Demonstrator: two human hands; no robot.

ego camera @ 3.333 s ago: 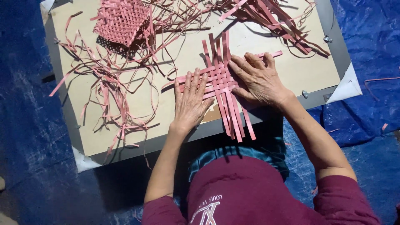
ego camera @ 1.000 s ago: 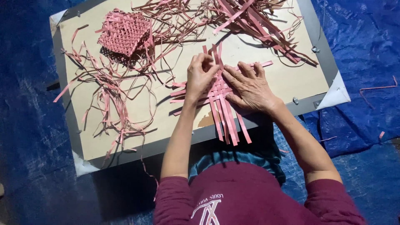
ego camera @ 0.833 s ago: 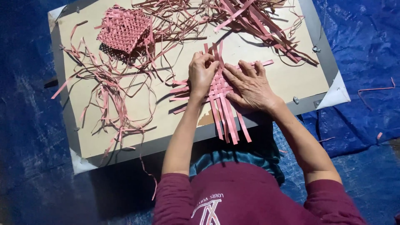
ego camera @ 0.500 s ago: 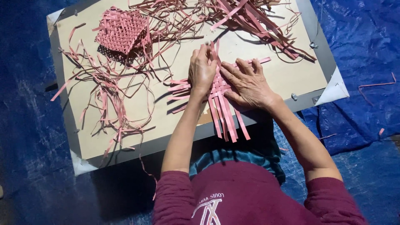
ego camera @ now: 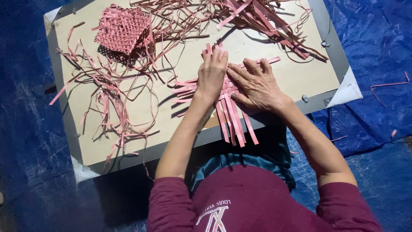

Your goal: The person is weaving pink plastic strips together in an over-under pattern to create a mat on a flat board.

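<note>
Both hands rest on a small patch of woven pink strips (ego camera: 227, 96) lying near the front edge of a tan board (ego camera: 141, 124), which sits on a blue tarp (ego camera: 377, 38). The left hand (ego camera: 212, 75) lies palm down with fingers together and stretched along the upright strips, pressing rather than gripping. The right hand (ego camera: 257, 86) is spread flat and wide over the weave's right side, fingers pointing left, pinning the crossing strips; it closes on nothing that can be seen.

The strips look thin, light and springy — likely to slide out of the weave if the pressure comes off, and easy to crease or tear if bent sharply. Loose ends poke out on every side, some hanging past the board's grey rim toward the person's lap. A safe hold would seem to be a flat palm over the crossings, with 1 free end pinched near the weave.

Further back lie a finished woven mat (ego camera: 122, 30) and tangled loose strips (ego camera: 107, 94) — well apart from the hands.
</note>
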